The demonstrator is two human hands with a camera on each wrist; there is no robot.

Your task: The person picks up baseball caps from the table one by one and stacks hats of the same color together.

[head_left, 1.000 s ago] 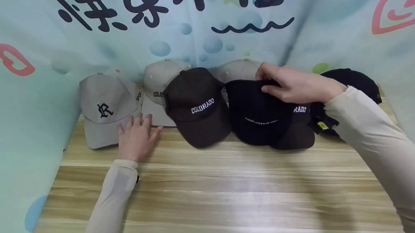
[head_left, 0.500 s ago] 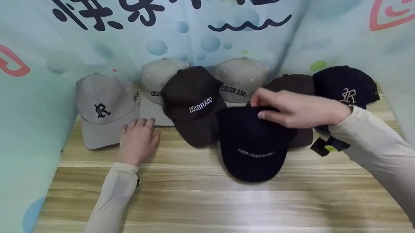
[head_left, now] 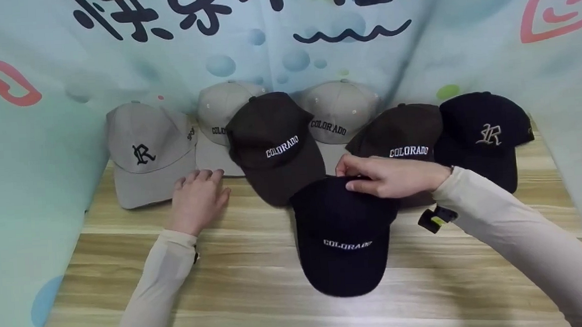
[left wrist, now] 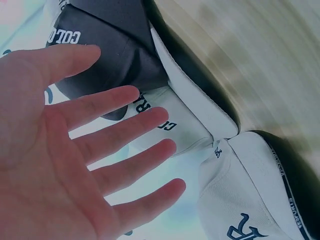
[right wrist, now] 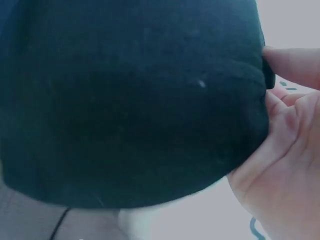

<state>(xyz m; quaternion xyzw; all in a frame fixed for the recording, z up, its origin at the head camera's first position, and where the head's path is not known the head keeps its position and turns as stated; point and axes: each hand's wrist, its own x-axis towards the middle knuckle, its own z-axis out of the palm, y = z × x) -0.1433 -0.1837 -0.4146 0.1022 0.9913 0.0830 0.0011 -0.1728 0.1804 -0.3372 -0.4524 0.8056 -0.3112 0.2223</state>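
Head view: the right hand (head_left: pixel 394 175) pinches the navy COLORADO cap (head_left: pixel 346 265) at the top of its crown, its brim pointing toward the person. The cap is in front of the row, over the bench (head_left: pixel 258 295); its crown overlaps the middle brown cap (head_left: pixel 275 144), though whether it touches the bench cannot be told. Handling this one cap seems to be the step in hand. The next move seems to call for a firm pinch at the crown — and care not to drag the brown caps beside it, the other being the right brown cap (head_left: pixel 404 132). The left hand (head_left: pixel 196 201) is at the brim of the grey R cap (head_left: pixel 145 141); contact there is unclear.

Left wrist view: that hand's fingers are spread and nearly straight, gripping nothing, so it appears free to help.

Right wrist view: dark cloth fills most of the picture, with the thumb beside the crown's button — a hold that likely leaves the brim free to swing.
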